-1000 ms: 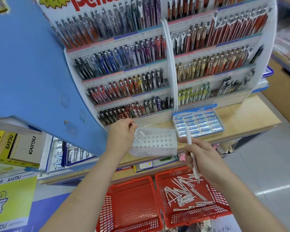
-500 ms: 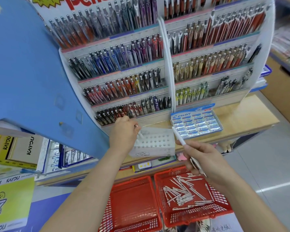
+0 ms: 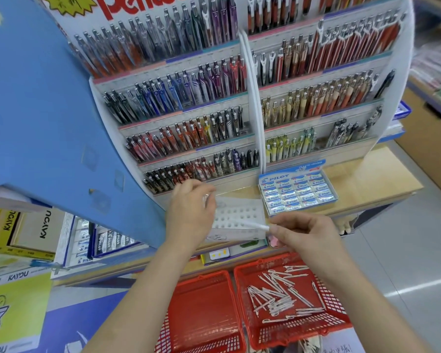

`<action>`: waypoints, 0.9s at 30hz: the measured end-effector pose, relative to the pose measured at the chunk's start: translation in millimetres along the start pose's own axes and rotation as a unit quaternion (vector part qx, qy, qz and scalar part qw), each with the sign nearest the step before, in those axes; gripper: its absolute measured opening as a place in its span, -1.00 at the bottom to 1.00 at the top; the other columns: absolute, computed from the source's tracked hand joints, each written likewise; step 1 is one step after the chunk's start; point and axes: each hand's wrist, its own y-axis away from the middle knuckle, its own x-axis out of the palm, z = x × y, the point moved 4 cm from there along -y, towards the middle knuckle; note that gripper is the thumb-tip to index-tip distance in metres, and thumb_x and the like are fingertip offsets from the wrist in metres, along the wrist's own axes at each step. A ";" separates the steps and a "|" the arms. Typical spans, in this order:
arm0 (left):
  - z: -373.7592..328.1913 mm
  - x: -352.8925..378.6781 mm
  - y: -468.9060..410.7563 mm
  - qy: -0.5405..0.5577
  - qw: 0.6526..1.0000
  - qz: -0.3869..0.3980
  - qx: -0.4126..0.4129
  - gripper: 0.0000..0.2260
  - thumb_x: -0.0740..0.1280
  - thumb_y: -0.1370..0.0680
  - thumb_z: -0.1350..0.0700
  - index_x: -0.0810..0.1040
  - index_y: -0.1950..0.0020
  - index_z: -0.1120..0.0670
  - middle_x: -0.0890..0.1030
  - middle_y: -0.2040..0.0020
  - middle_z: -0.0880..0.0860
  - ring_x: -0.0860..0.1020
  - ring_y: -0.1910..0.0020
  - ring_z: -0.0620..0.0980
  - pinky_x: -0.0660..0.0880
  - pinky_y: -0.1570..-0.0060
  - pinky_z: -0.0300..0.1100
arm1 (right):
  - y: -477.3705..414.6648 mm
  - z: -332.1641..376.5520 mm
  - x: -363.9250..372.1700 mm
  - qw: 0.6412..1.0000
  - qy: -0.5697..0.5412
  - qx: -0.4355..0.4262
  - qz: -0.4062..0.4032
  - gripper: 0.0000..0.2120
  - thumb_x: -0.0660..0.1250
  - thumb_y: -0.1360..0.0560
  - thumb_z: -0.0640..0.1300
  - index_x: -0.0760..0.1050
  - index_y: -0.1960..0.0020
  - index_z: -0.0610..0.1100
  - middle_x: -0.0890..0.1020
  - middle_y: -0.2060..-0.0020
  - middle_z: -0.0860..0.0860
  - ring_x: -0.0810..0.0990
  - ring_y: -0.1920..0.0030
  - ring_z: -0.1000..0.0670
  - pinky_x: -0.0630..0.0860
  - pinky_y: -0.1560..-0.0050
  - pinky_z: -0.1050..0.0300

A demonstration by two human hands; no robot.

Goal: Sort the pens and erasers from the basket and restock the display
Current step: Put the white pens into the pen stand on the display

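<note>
A white pen [image 3: 254, 225] is pinched by the right hand [image 3: 306, 236], slanted over the holed white holder [image 3: 242, 213]'s front, while that holder's left edge is gripped by the left hand [image 3: 189, 213].

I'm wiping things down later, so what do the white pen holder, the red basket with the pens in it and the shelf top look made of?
White pen holder: moulded plastic, matte and slightly translucent, with rows of round holes.
Red basket: glossy plastic, going by its moulded lattice walls.
Shelf top: pale wood grain with a smooth finish, perhaps laminate rather than solid wood; the view leaves that open.
</note>
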 end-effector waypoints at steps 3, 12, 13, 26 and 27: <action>-33.7 -7.7 28.4 0.160 0.981 0.090 0.056 -0.84 0.35 -0.52 0.05 0.65 -0.07 -0.06 0.59 0.01 -0.18 0.48 -0.01 -0.28 0.38 0.01 -0.44 | -1.2 6.1 4.0 0.998 0.038 -0.039 -0.013 -0.93 0.50 -0.38 -0.21 0.62 0.24 -0.16 0.64 0.39 -0.16 0.58 0.36 -0.06 0.53 0.21 0.02; -38.7 8.3 61.8 0.329 0.917 0.213 -0.073 -0.85 0.35 -0.51 0.09 0.65 0.01 -0.12 0.70 0.12 -0.04 0.65 0.08 -0.08 0.55 -0.08 -0.01 | 2.8 21.5 27.5 0.963 -0.258 0.016 0.081 -0.76 0.43 -0.27 -0.24 0.62 0.06 -0.25 0.66 0.24 -0.13 0.60 0.34 0.08 0.52 0.33 0.30; -39.4 8.7 65.2 0.328 0.915 0.223 -0.073 -0.86 0.31 -0.51 0.03 0.65 0.01 -0.12 0.70 0.11 -0.02 0.65 0.07 -0.06 0.54 -0.09 0.01 | 3.8 24.9 28.4 0.974 -0.212 0.000 0.086 -0.75 0.42 -0.30 -0.23 0.62 0.02 -0.23 0.68 0.22 -0.14 0.59 0.35 0.09 0.51 0.34 0.30; -50.5 -49.6 44.0 0.396 0.895 0.152 -0.135 -0.94 0.41 -0.46 0.25 0.65 0.09 0.18 0.64 0.34 0.07 0.54 0.36 -0.06 0.54 0.29 -0.24 | -0.9 41.8 46.5 0.958 0.169 -0.167 0.158 -0.92 0.45 -0.40 -0.03 0.64 0.17 0.17 0.40 0.44 0.18 0.30 0.41 0.15 0.24 0.35 0.26; -49.4 -50.9 44.1 0.386 0.899 0.153 -0.138 -0.95 0.42 -0.46 0.27 0.64 0.10 0.20 0.62 0.37 0.08 0.53 0.39 -0.04 0.54 0.32 -0.25 | 0.0 42.9 49.4 0.956 0.169 -0.165 0.171 -0.93 0.44 -0.38 0.02 0.65 0.15 0.16 0.41 0.43 0.16 0.31 0.41 0.15 0.26 0.34 0.24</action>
